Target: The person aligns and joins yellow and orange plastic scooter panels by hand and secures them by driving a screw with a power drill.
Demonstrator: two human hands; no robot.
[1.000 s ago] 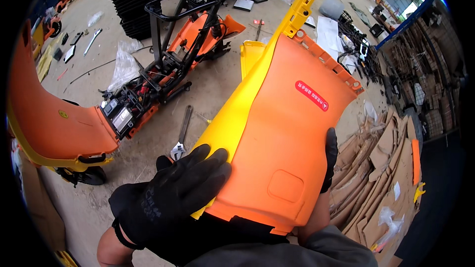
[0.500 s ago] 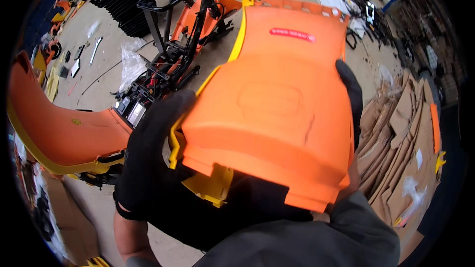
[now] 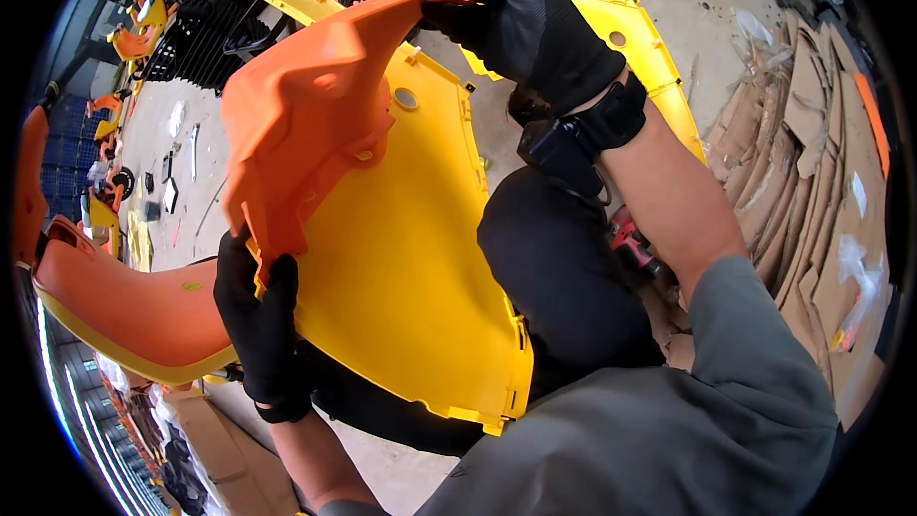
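An orange moulded plastic panel is tilted on edge, raised between my hands in black gloves. My left hand pinches its lower edge, thumb on the near side. My right hand grips its upper far edge. Behind and below it, a large yellow plastic panel shows a smooth broad face, a round hole and clips along its edge. Its near end lies over my lap. I cannot tell whether the orange and yellow panels are joined. Another yellow section with a hole extends beyond my right wrist.
A second orange shell with yellow trim stands at the left. Flattened cardboard is stacked at the right. A red tool sits beside my knee. Black crates and a wrench are farther off on the floor.
The orange panel has turned from broad face up to on edge, tipping left and exposing the yellow panel. My right hand has moved up and left to its far edge; my left hand has lowered.
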